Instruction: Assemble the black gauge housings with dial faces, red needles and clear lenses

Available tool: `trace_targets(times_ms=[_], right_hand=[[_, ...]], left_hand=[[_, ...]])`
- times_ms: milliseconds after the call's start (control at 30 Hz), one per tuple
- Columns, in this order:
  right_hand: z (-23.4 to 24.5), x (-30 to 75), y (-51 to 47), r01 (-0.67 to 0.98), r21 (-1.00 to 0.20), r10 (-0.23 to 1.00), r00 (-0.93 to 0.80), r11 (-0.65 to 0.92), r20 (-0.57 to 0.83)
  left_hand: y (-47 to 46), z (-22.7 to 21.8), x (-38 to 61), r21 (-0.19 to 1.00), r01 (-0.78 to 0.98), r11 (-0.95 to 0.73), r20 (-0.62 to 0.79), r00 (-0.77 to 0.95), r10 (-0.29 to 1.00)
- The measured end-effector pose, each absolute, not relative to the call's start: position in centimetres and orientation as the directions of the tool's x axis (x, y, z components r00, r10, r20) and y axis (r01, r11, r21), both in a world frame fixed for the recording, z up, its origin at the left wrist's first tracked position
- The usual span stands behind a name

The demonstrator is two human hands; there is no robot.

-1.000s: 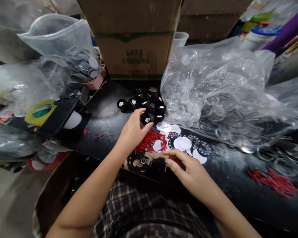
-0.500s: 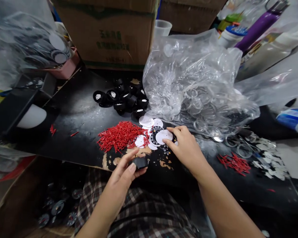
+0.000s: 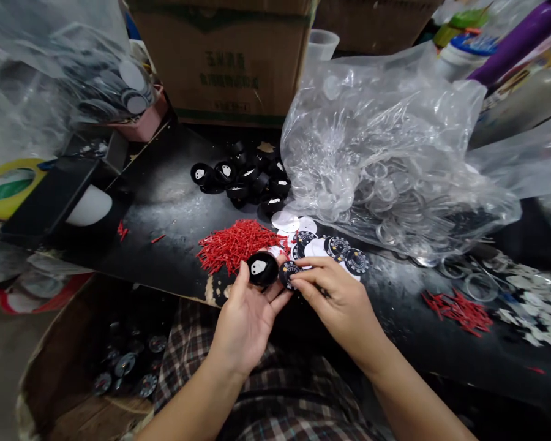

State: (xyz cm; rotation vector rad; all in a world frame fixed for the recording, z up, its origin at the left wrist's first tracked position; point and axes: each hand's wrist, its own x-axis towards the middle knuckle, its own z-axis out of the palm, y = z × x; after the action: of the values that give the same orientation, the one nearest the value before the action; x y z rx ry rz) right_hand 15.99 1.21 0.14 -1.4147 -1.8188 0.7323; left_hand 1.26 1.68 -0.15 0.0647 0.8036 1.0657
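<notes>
My left hand (image 3: 245, 321) is closed on a round black gauge housing (image 3: 263, 269), its open face turned up so a white piece shows inside. Between the thumb and fingers of my right hand (image 3: 333, 294) is a black dial disc (image 3: 289, 275) with pale markings, face up, close beside the housing. Just beyond both hands lie loose dial discs (image 3: 337, 247), some white side up, some black. A heap of red pointers (image 3: 241, 242) lies left of the discs, and more black housings (image 3: 239, 177) are clustered behind it.
A clear plastic bag (image 3: 386, 147) of transparent rings fills the back right. Red pointers (image 3: 459, 311) and white flat pieces (image 3: 532, 300) lie at the right. A cardboard box (image 3: 220, 67) stands behind; an open carton (image 3: 64, 361) with finished-looking gauges is at lower left.
My right hand has picked up a dial disc and brought it to the housing. My left hand has turned the housing face up. The other discs are spread farther right; the view has shifted.
</notes>
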Motion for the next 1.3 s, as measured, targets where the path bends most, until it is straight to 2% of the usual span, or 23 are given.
trace_targets(times_ms=[167,333,433,533,700,767,867,1067,1300], right_hand=[[0.5,16.0,1.5,0.566,-0.824,0.999,-0.023,0.036,0.027],[1.8,15.3,1.5,0.420,-0.908,0.998,0.051,-0.003,0.020],[2.0,14.7,1.8,0.450,-0.892,0.997,0.044,0.032,0.059],[1.9,14.6,2.1,0.487,-0.874,0.999,0.025,0.006,0.021],[1.6,15.0,2.2,0.348,-0.928,0.991,0.001,-0.129,-0.137],[1.4,15.0,2.1,0.304,-0.940,0.987,0.018,-0.157,-0.159],[1.2,14.9,2.0,0.327,-0.931,0.987,0.026,-0.160,-0.161],[0.9,15.1,1.7,0.391,-0.902,0.981,0.012,-0.181,-0.192],[0.5,15.4,-0.5,0.384,-0.910,0.971,-0.109,-0.155,-0.211]], left_hand=[[1.1,-0.1,1.0,0.444,-0.741,0.504,-0.528,0.238,0.815],[0.6,-0.3,1.5,0.561,-0.676,0.477,-0.527,0.153,0.836],[0.3,-0.4,1.9,0.588,-0.669,0.456,-0.481,0.164,0.861],[0.0,-0.6,1.8,0.622,-0.629,0.467,-0.464,0.184,0.866],[-0.1,-1.0,1.4,0.661,-0.562,0.497,-0.476,0.198,0.857],[-0.1,-1.1,1.3,0.662,-0.550,0.508,-0.483,0.204,0.851],[-0.1,-1.4,1.2,0.696,-0.515,0.500,-0.466,0.206,0.860],[-0.2,-2.3,1.2,0.840,-0.369,0.397,-0.349,0.191,0.917],[-1.0,-2.2,-0.1,0.914,-0.169,0.370,-0.319,0.265,0.910]])
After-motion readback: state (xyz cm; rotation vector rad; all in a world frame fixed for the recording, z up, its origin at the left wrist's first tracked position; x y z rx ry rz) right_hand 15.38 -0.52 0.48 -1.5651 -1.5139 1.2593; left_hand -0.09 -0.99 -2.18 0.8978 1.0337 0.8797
